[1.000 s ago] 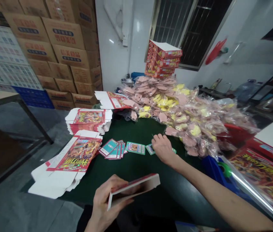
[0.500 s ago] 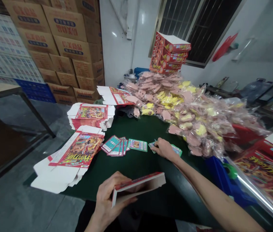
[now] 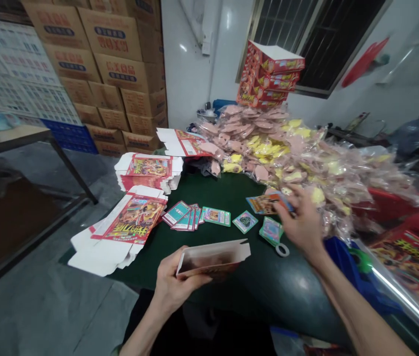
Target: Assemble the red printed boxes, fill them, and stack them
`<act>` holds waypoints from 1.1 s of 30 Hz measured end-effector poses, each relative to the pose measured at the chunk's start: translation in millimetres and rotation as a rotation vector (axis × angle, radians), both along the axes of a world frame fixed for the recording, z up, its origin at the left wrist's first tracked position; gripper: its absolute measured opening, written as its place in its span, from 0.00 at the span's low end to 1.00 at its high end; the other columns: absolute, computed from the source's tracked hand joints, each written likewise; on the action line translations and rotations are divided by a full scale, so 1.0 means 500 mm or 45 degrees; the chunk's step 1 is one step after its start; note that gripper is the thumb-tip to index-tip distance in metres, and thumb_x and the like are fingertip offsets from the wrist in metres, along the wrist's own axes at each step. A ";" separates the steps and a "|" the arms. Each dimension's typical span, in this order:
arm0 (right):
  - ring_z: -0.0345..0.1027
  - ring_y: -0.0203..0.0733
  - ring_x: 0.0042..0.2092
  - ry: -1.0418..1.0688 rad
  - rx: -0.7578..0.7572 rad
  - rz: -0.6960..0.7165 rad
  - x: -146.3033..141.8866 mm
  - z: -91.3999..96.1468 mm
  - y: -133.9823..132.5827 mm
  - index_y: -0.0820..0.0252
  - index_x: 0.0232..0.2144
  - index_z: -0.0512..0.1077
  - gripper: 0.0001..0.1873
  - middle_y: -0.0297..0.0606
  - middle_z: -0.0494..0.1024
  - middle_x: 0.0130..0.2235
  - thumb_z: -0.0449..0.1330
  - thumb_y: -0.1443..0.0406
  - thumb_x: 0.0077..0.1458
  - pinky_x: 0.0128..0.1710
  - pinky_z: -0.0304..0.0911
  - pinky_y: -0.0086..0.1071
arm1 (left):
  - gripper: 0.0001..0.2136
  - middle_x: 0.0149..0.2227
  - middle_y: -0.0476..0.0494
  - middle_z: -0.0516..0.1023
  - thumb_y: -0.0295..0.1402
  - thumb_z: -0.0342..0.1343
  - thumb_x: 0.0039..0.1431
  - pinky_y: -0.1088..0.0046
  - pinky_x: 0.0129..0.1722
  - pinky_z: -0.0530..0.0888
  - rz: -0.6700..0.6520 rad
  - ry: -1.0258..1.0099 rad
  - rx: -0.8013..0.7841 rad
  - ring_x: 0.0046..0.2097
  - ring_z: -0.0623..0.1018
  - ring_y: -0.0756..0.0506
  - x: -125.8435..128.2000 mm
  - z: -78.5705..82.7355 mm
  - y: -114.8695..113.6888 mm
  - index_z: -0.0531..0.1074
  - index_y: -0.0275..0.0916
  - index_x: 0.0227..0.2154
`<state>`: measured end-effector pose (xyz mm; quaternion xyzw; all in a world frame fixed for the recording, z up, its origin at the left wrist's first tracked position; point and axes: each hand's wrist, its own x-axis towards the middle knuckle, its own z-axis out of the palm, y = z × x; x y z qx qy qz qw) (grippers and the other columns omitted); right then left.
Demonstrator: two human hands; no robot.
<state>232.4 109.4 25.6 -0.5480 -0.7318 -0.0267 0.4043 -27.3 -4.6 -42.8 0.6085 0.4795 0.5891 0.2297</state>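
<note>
My left hand (image 3: 174, 287) grips a red folded carton (image 3: 212, 258) with its open side turned up, low over the near edge of the green table (image 3: 231, 277). My right hand (image 3: 302, 225) is raised above the table and pinches an orange picture card (image 3: 266, 202). Below it lie a small green card (image 3: 245, 221), a short stack of green cards (image 3: 271, 230) and a roll of tape (image 3: 282, 249). A fan of teal cards (image 3: 185, 216) and one more teal card (image 3: 215, 216) lie to the left.
Flat unfolded cartons (image 3: 127, 225) are stacked at the table's left, another pile (image 3: 150, 170) behind them. A large heap of pink and yellow bagged items (image 3: 298, 158) fills the back right. Finished red boxes (image 3: 268, 74) are stacked by the window. Brown shipping cartons (image 3: 113, 74) line the wall.
My right hand has lifted off the table to the right, taking up the orange card and uncovering the green cards and tape. The carton in my left hand has tipped open side up.
</note>
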 end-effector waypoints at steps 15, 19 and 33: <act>0.71 0.31 0.39 -0.082 0.434 0.704 -0.123 0.082 -0.183 0.61 0.42 0.71 0.13 0.34 0.76 0.37 0.57 0.76 0.54 0.41 0.67 0.22 | 0.14 0.26 0.48 0.77 0.38 0.67 0.41 0.76 0.25 0.72 -0.022 -0.075 0.015 0.25 0.73 0.49 0.009 0.017 0.001 0.78 0.37 0.31; 0.72 0.31 0.38 0.007 0.378 0.670 -0.122 0.081 -0.178 0.60 0.38 0.72 0.10 0.34 0.77 0.35 0.58 0.75 0.54 0.41 0.68 0.21 | 0.15 0.24 0.48 0.75 0.41 0.67 0.40 0.74 0.25 0.72 0.017 -0.018 0.021 0.25 0.73 0.49 0.006 0.015 0.002 0.78 0.36 0.30; 0.72 0.34 0.37 0.224 0.422 0.787 -0.141 0.059 -0.154 0.58 0.40 0.72 0.15 0.33 0.77 0.36 0.58 0.78 0.52 0.38 0.70 0.28 | 0.14 0.27 0.48 0.76 0.42 0.66 0.42 0.76 0.26 0.71 -0.046 -0.004 0.013 0.26 0.72 0.50 0.000 0.000 0.002 0.78 0.38 0.31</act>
